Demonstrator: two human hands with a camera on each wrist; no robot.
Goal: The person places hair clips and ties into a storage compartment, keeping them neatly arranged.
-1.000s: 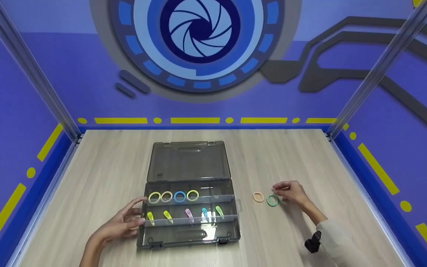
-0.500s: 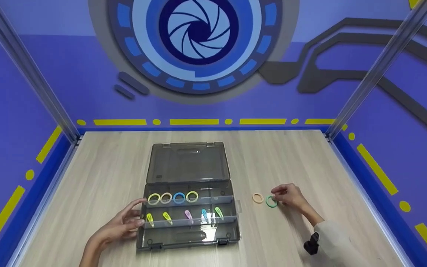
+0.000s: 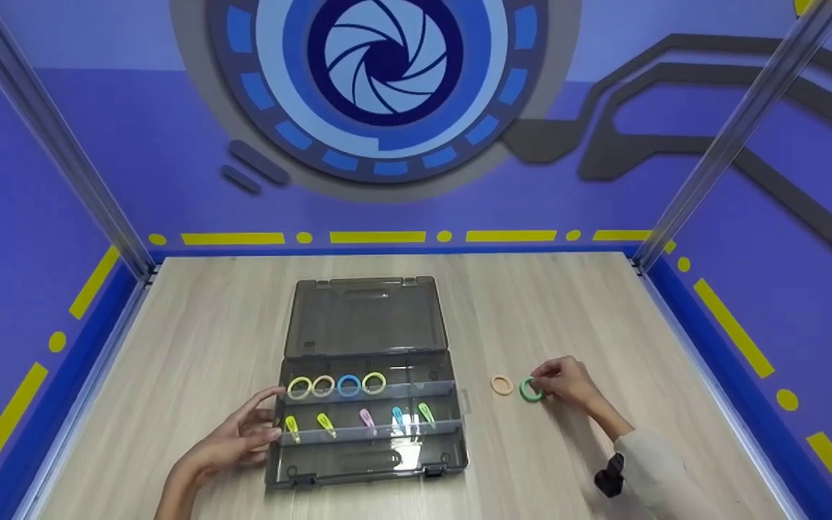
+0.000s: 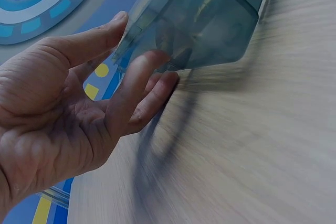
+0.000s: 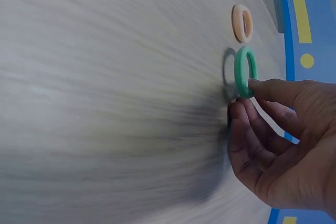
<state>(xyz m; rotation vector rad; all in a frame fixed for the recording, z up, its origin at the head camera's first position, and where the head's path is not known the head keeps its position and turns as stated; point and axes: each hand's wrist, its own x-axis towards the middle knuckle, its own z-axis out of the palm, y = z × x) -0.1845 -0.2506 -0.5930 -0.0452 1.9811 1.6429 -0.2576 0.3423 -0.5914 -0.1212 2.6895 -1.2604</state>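
Note:
My right hand (image 3: pixel 566 380) pinches a green hair tie (image 5: pixel 240 73) between thumb and fingers, and in the right wrist view the tie stands on edge above its shadow. A peach hair tie (image 5: pixel 237 24) lies flat on the table just beyond it. My left hand (image 3: pixel 224 442) rests its fingertips against the left side of a smoky clear compartment box (image 4: pixel 226 35), fingers loosely bent. The lid (image 3: pixel 367 321) of that box is laid back. Yellow, pale and blue hair ties (image 3: pixel 341 386) stand in a row in the rear compartment; several snap hair clips (image 3: pixel 366 417) line the middle one.
The front compartment (image 3: pixel 358 466) of the box holds only a glare patch. The wooden table (image 3: pixel 206 310) is bounded by blue-purple panels (image 3: pixel 98 144) at the back and sides, with metal posts (image 3: pixel 748 137) at the corners. A black device (image 3: pixel 609 475) sits on the right wrist.
My right hand has moved slightly down onto the green hair tie, which is now pinched and tilted up from the table. The left hand and box have stayed put.

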